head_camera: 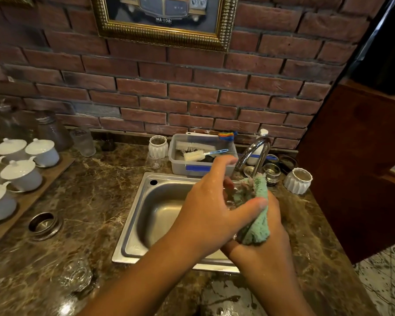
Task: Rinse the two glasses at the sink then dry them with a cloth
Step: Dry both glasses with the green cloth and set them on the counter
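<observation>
Over the steel sink (pixel 155 201) my left hand (pixel 210 201) grips a clear glass (pixel 231 200), thumb stretched across its front. A green cloth (pixel 257 220) is stuffed into the glass and drapes down its right side. My right hand (pixel 267 247) holds the cloth from below and behind, its fingers mostly hidden by the fabric. Both hands look wet. A second clear glass (pixel 75 274) stands alone on the marble counter at the lower left, away from both hands.
A chrome faucet (pixel 254 153) arches just behind the hands. A plastic tub (pixel 180 165) of brushes sits behind the sink. White lidded cups (pixel 21 174) fill a wooden tray at left. White ribbed holders (pixel 298 181), small jars and a round metal counter hole (pixel 45 224) are nearby.
</observation>
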